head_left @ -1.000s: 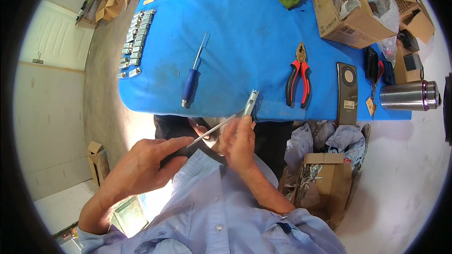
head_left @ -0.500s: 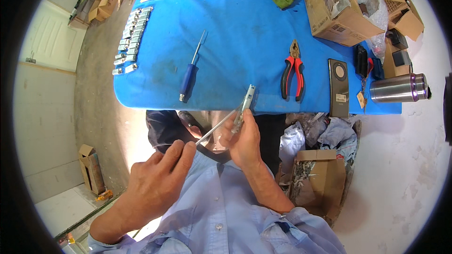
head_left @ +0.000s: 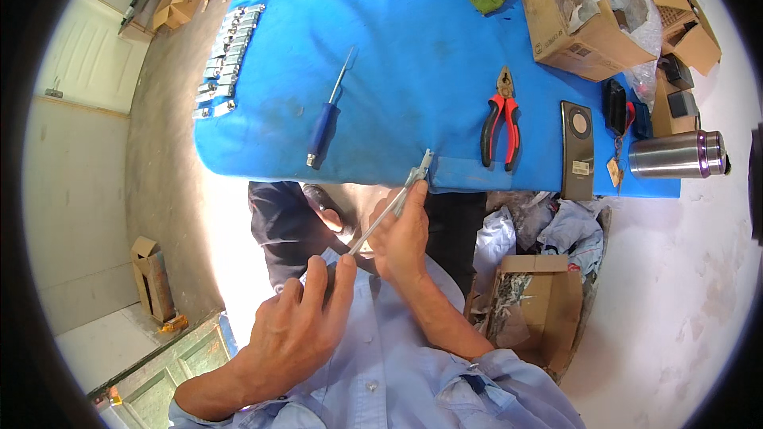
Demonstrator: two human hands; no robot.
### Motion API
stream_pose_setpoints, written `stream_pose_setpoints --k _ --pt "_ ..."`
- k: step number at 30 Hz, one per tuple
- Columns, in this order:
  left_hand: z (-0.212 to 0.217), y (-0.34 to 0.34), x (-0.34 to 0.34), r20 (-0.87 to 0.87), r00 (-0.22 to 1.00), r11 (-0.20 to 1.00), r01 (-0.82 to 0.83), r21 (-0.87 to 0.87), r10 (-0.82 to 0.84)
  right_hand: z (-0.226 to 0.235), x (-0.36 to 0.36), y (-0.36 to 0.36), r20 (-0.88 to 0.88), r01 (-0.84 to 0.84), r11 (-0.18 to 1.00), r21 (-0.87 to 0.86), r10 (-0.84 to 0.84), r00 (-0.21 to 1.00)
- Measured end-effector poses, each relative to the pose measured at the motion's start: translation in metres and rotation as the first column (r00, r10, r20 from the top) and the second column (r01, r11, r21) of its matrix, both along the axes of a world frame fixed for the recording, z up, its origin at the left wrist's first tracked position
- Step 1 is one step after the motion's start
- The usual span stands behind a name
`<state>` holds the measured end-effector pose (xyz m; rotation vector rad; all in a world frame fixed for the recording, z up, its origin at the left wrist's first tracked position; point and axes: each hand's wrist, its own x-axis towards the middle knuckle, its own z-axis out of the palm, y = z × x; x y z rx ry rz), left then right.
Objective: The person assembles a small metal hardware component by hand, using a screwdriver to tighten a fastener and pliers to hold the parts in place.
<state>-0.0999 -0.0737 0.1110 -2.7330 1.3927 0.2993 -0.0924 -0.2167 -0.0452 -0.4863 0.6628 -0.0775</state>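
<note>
Fingers of left hand (head_left: 300, 316): clamped around the near end of a slim, straight, grey metal rod (head_left: 373, 228).
Fingers of right hand (head_left: 404, 240): clamped on a narrow silver metal part (head_left: 424, 167).
Metal part: at the near edge of the blue-covered table (head_left: 413, 95); rod's far end appears to touch it.
Blue-handled screwdriver (head_left: 323, 133): on the table's left half.
</note>
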Motion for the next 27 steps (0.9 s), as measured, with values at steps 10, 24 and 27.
stream_pose_setpoints --k 10,24,27 --pt "0.006 0.009 -0.006 -0.048 0.998 0.999 -0.044 0.009 0.044 0.001 0.006 0.007 0.029 0.062 0.998 0.019 -0.063 0.998" --pt "0.013 -0.002 0.01 0.014 0.998 0.988 0.067 0.137 -0.069 -0.007 0.006 0.008 -0.009 -0.002 0.968 -0.249 0.0 1.0" --pt "0.021 -0.006 0.015 0.022 0.996 0.966 0.076 0.248 -0.084 -0.008 0.005 0.008 0.006 -0.029 0.955 -0.296 0.032 0.999"
